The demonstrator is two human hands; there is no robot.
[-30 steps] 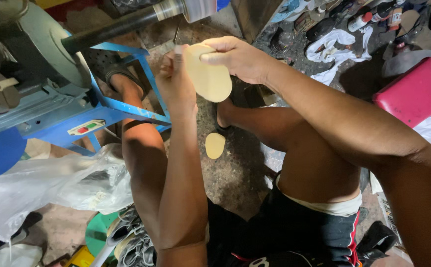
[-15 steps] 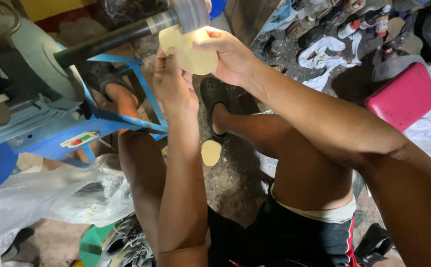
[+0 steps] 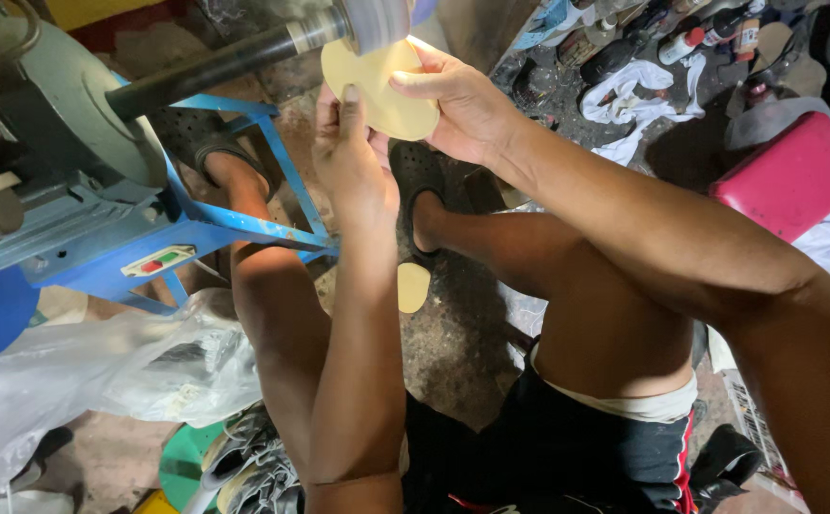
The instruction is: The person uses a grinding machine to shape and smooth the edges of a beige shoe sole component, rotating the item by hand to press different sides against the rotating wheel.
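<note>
Both hands up at the grinder: left hand (image 3: 353, 167) & right hand (image 3: 462, 109) have fingers closed on a pale yellow insole piece (image 3: 381, 86), pinched at its edges, top edge pressed against the spinning wheel (image 3: 377, 21) on the dark shaft (image 3: 205, 69). Best w/ light, even pressure, fingertips well back from the wheel. Another pale piece (image 3: 413, 286) lies on the floor betw. the legs.

Both hands, left hand (image 3: 353, 157) and right hand (image 3: 458, 105), now lift the yellow sole piece (image 3: 381, 86) higher (it was lower before), against the spinning grinding wheel (image 3: 377, 21).
</note>
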